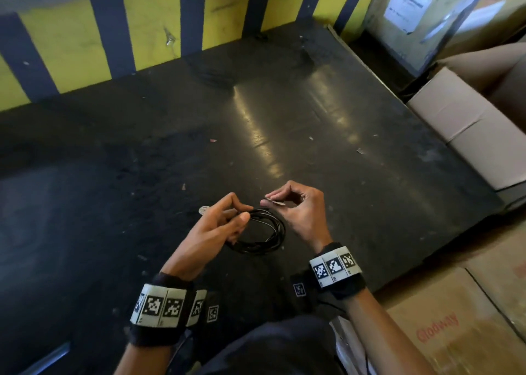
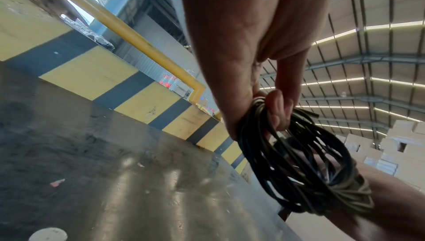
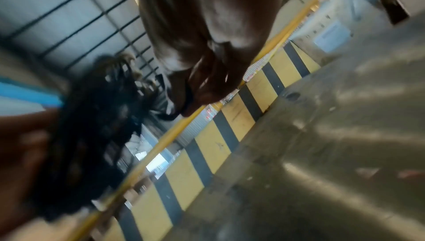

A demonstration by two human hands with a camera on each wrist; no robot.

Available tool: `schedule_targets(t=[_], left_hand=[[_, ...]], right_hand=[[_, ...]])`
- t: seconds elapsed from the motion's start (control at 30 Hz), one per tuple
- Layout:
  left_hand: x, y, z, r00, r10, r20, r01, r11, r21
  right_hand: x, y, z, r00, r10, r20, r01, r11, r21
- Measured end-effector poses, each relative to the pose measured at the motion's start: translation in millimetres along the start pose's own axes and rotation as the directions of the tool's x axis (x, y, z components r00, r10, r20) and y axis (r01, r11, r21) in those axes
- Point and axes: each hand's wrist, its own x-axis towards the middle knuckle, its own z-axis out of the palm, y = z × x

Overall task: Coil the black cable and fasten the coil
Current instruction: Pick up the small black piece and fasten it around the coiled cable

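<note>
The black cable (image 1: 266,236) is wound into a round coil of several loops, held just above the dark floor. My left hand (image 1: 227,218) grips the coil's left side, fingers and thumb curled round the bundled loops (image 2: 264,123). My right hand (image 1: 287,203) is just right of the coil's top and pinches a small flat strip (image 1: 275,202) between thumb and fingertips. In the right wrist view the coil (image 3: 92,117) is a dark blur to the left of the pinching fingers (image 3: 207,88). What the strip is cannot be made out.
A dark glossy floor (image 1: 256,135) stretches ahead to a yellow-and-blue striped kerb (image 1: 142,32). Cardboard boxes (image 1: 461,124) line the right side, more (image 1: 444,332) near my right arm. A small round disc (image 1: 203,209) lies left of my left hand.
</note>
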Motion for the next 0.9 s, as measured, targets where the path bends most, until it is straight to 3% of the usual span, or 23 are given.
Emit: schedule_targets(t=[0.13, 0.23, 0.3, 0.47, 0.6, 0.8, 0.9], left_hand=[[-8.4, -2.5, -6.3, 0.999, -0.002, -0.035, 0.001, 1.000, -0.025], [-12.2, -6.5, -11.5, 0.997, 0.001, -0.071, -0.004, 0.999, -0.033], [-14.0, -7.9, -14.6, 0.997, 0.005, -0.078, -0.007, 1.000, -0.026], [-16.7, -7.1, -19.7, 0.996, 0.002, -0.090, -0.003, 1.000, -0.014], [-18.0, -8.2, -20.0, 0.995, 0.003, -0.101, -0.005, 1.000, -0.018], [-20.6, -14.1, -20.9, 0.990, -0.020, -0.136, 0.006, 0.995, -0.100], [-20.0, -15.6, -22.4, 0.988, -0.044, -0.148, 0.023, 0.990, -0.142]], right_hand=[[3.7, -19.4, 3.8, 0.948, 0.218, 0.232, -0.269, 0.938, 0.220], [4.9, -34.2, 2.5, 0.870, 0.352, 0.345, -0.439, 0.872, 0.218], [4.7, -41.6, 1.6, 0.837, 0.376, 0.397, -0.470, 0.866, 0.171], [4.0, -53.4, 8.0, 0.853, 0.302, 0.425, -0.302, 0.951, -0.069], [1.5, -57.8, 17.9, 0.868, 0.240, 0.434, -0.136, 0.957, -0.257], [-1.4, -60.6, 20.5, 0.884, 0.203, 0.422, -0.093, 0.959, -0.268], [-4.4, -61.4, 18.7, 0.862, 0.225, 0.454, -0.120, 0.961, -0.248]])
